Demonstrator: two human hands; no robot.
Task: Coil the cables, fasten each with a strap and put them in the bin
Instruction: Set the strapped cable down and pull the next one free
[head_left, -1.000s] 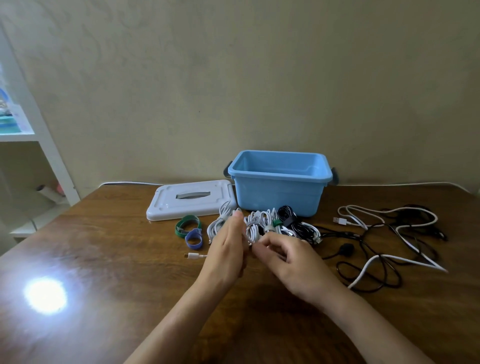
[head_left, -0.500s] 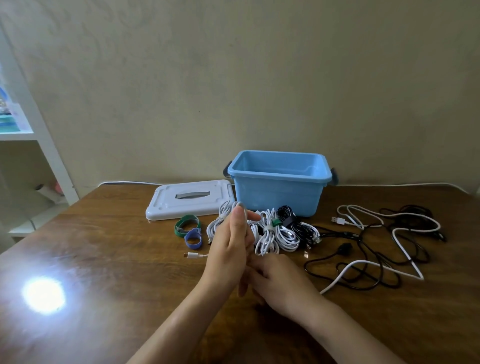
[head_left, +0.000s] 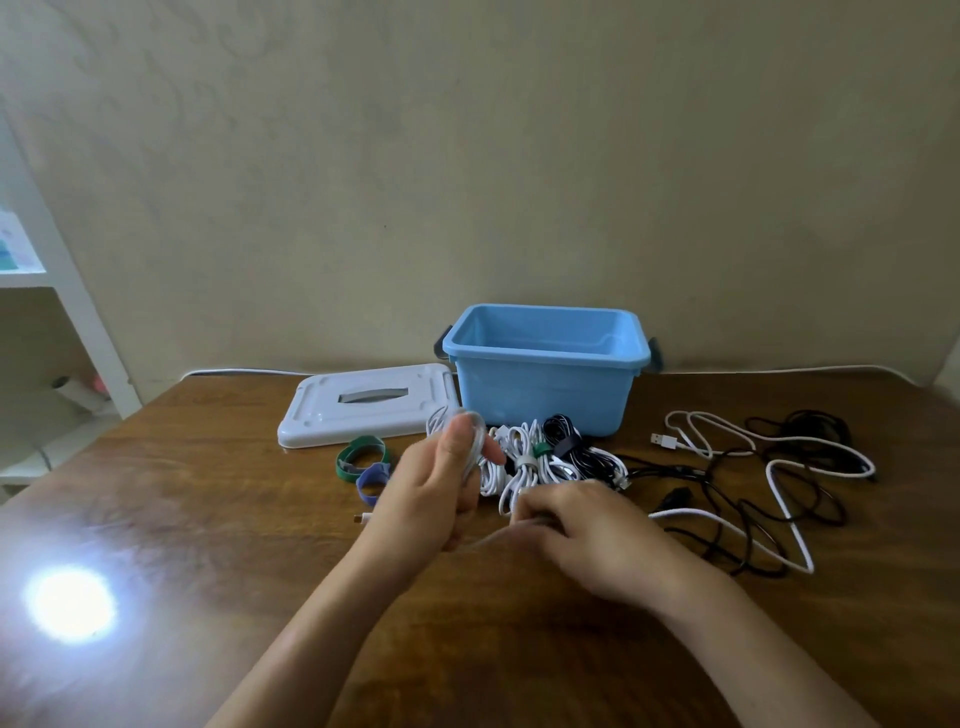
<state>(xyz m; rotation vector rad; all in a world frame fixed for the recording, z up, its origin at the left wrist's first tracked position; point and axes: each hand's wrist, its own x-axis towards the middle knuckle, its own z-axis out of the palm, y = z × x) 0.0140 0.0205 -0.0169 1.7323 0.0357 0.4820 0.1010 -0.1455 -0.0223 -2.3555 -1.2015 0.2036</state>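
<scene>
Winding goes best when each turn lands the same size, so start from what lies left: the white lid (head_left: 363, 410) sits toward the table's (head_left: 208, 519) far edge, with the green strap (head_left: 358, 457) and blue strap (head_left: 373, 480) just in front of it, in reach for fastening. The left hand (head_left: 431, 499) is raised with its fingers curled round a small white coil (head_left: 470, 441); it should stay steady as the form. The right hand (head_left: 587, 535), blurred, appears to pinch the running white cable (head_left: 737, 530) low near the table, and should feed it without twisting. Strapped bundles (head_left: 540, 462) lie behind the hands, against the front of the blue bin (head_left: 545, 358), which appears empty. Loose black cables (head_left: 727, 499) tangle toward the right edge; snagging them is the likely risk.
</scene>
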